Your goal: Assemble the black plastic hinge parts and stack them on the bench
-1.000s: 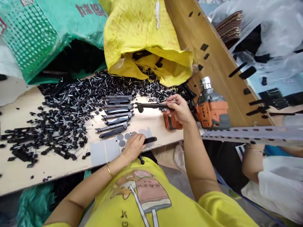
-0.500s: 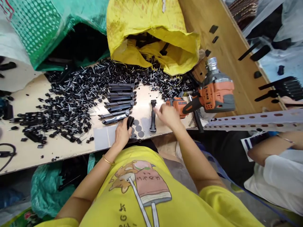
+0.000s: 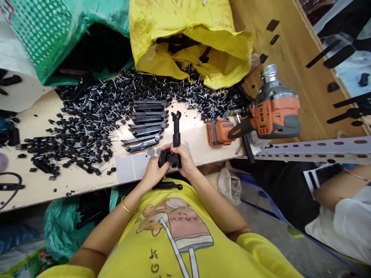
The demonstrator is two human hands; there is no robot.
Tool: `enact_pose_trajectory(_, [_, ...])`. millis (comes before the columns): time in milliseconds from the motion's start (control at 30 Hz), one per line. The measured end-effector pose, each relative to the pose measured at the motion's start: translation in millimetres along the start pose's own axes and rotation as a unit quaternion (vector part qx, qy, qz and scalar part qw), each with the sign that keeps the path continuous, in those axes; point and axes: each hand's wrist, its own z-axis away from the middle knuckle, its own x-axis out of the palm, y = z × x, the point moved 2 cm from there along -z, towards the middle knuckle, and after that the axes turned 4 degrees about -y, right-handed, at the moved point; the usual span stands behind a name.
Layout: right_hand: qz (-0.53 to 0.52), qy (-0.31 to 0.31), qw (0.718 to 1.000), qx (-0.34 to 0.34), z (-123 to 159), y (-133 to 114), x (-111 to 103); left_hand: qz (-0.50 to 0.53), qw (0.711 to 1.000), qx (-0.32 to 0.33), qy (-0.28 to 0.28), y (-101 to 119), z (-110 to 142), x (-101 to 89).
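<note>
Close to the bench's front edge, my two hands meet around black plastic parts. My right hand [image 3: 187,160] is closed on a long black plastic bar [image 3: 176,129], its forked end pointing away from me. A short black plastic piece [image 3: 162,158] is gripped in my left hand [image 3: 155,170], right beside the near end of the bar. Fingers partly cover where the two parts meet, so I cannot tell whether they are joined. Just left of and beyond my hands lie several black elongated parts [image 3: 147,127] in a stacked row.
An orange cordless impact driver [image 3: 275,114] lies to the right. Small black pieces with metal pins [image 3: 87,127] are heaped across the back and left. Behind them are a yellow sack [image 3: 179,15] and a green sack [image 3: 107,15]. Another person's arm [image 3: 339,185] is at far right.
My right hand has taken the black bar off the bench and brought it left to my left hand. The bar now points away from me between both hands.
</note>
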Motion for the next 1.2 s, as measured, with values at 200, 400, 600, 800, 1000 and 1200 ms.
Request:
enact_pose_trajectory(200, [0.005,0.031,0.999,0.037,1,-5,2,-0.108,0.992,0.033,0.049,12,9,-0.3])
enact_pose_trajectory(400, [0.033,-0.024,0.997,0.06,6,-10,6,-0.137,0.988,0.035,0.06,15,24,2.0])
enact_pose_trajectory(600, [-0.006,-0.003,0.996,0.085,9,4,10,-0.123,0.991,0.024,0.037,7,29,3.3])
enact_pose_trajectory(800, [-0.036,0.012,0.995,0.089,12,13,9,-0.113,0.993,0.04,0.009,-1,27,-0.1])
enact_pose_trajectory(1000, [0.009,0.029,0.998,0.053,11,3,9,-0.037,0.998,0.047,0.024,-3,20,5.0])
enact_pose_trajectory(1200, [0.054,-0.008,0.998,0.036,14,5,5,0.008,0.998,0.048,0.026,-11,20,14.7])
